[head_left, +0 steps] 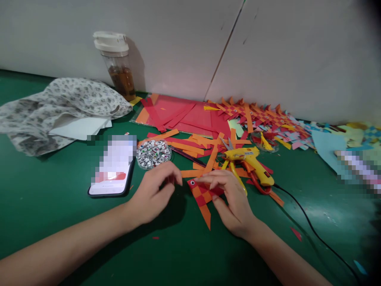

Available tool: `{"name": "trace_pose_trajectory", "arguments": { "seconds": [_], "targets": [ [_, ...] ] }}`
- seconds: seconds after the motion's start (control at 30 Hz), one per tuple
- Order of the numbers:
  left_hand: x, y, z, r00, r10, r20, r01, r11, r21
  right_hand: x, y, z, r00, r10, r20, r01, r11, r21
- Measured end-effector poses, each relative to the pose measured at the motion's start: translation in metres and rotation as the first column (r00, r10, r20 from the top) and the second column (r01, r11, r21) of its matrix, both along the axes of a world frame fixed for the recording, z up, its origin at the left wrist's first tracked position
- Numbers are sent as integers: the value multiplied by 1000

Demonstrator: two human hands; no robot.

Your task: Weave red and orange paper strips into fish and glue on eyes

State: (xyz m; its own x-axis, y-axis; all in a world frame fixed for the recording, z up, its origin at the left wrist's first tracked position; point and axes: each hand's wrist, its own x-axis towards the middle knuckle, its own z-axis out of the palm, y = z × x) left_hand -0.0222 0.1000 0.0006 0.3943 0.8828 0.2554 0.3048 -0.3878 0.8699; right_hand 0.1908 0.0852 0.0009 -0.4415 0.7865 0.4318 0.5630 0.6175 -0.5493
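Note:
A woven red-and-orange paper fish (205, 196) lies on the green table, with a googly eye (192, 182) at its upper left corner. My right hand (233, 200) grips its right side, fingers over the top and thumb at the lower edge. Just left of the fish, apart from it, is my left hand (156, 192); its fingers are loosely bent with a gap to the thumb, and nothing shows in them. Behind the left hand sits a round clear case of googly eyes (154, 154). A yellow glue gun (251, 161) lies beyond my right hand.
Red-handled scissors (258, 180) lie under the glue gun, whose black cord (309, 222) trails right. Orange paper strips (190, 147) are scattered behind the fish. Finished woven fish (262, 113) line the wall. A phone (111, 169), floral cloth (71, 97) and drink bottle (120, 71) stand left.

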Motion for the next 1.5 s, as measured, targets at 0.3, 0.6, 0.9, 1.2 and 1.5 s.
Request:
{"name": "trace_pose_trajectory", "arguments": {
  "seconds": [0.3, 0.6, 0.9, 1.2, 1.5],
  "targets": [
    [12, -18, 1, 704, -188, -685, 531, 780, 332, -2, 2, 1, 996, 48, 69, -45, 998, -43],
    [12, -18, 1, 667, -176, -724, 547, 775, 316, -2, 2, -1, 993, 50, 104, -45, 998, -45],
    [14, -19, 1, 658, -142, -740, 548, 764, 341, -3, 1, 2, 987, 61, 150, -60, 998, -9],
    [14, -20, 2, 643, -108, -758, 551, 753, 360, -4, 1, 3, 986, 54, 160, -56, 998, 9],
    [14, -20, 2, 639, -109, -762, 553, 753, 356, -5, 0, 4, 987, 48, 156, -49, 999, 5]
  ]
}}
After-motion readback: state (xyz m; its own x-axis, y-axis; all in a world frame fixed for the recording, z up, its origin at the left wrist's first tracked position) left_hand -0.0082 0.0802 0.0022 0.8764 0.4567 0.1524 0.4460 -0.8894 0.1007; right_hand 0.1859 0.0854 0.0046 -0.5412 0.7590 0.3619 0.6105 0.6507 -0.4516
